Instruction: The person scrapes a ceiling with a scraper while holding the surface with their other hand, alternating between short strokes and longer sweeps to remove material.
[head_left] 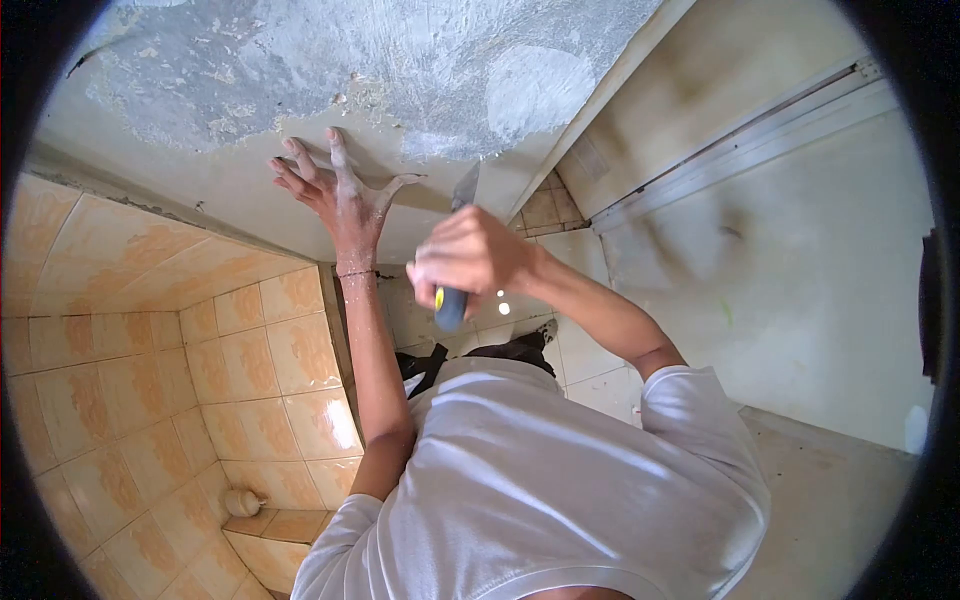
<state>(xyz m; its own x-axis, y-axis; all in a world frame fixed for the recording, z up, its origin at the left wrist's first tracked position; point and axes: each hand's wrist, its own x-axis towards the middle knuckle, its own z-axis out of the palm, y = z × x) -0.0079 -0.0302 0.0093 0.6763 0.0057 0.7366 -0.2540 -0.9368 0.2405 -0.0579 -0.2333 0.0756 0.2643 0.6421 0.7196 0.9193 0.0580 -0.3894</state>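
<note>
My left hand [347, 200] lies with spread fingers against the painted wall [230, 180], just below a stripped patch. White dust coats its fingers and wrist, and a thin dark band circles the wrist. In my closed right hand [470, 252] is a scraper [466, 187] with a dark grey and yellow handle. Its metal blade points up at the wall, tip right at the lower edge of the bare grey patch [400, 60]. Ragged paint edges and small crumbs show along that patch, and a smoother pale round area [540, 90] lies at its right.
Orange-patterned tiles [250, 350] cover a recess on the left, where a round pale object [243, 502] rests on a ledge. A pale panel [770, 270] stands at the right. Below me are floor tiles [595, 345] and a dark shoe [548, 331].
</note>
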